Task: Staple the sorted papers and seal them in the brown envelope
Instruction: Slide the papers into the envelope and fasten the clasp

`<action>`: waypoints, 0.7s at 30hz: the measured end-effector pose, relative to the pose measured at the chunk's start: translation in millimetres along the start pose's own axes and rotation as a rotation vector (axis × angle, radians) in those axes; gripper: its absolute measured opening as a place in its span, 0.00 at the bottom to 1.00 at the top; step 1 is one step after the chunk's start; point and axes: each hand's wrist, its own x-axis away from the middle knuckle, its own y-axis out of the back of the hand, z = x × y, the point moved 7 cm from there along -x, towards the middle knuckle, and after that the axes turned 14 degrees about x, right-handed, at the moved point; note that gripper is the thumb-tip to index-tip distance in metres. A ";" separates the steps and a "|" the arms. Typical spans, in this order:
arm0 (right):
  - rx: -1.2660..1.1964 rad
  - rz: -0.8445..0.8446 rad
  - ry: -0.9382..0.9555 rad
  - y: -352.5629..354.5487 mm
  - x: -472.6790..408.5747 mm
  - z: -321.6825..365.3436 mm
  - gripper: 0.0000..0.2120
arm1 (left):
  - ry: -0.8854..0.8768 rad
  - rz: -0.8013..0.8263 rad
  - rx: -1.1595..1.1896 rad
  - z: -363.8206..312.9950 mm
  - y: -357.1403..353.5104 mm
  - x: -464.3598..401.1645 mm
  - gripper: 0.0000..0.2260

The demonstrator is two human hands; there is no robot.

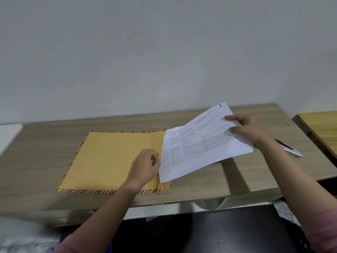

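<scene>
The papers [200,143] are part way into the envelope [109,157] at the desk's [237,179] front edge. The right hand [249,132] pinches their far end, while the left hand [145,165] grips the envelope's mouth. Pushing them fully in and sealing seem left; the stapler [289,148] lies near the right edge.

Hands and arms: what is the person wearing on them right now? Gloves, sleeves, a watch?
Left hand and right hand are bare: no gloves, rings or watch show. Both forearms are uncovered, with pink sleeves pushed up toward the elbows at the bottom of the view.
</scene>
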 end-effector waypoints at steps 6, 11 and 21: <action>0.009 0.050 -0.014 -12.8 7.0 -6.6 0.20 | 0.016 -0.094 0.010 -6.1 6.5 -0.6 0.08; 0.025 0.048 -0.043 -8.9 6.9 -17.4 0.19 | -0.013 -0.090 -0.021 -11.8 2.9 -0.8 0.07; -0.221 0.017 0.016 -52.8 20.1 -29.5 0.19 | 0.029 -0.118 0.021 -30.8 -9.9 5.4 0.06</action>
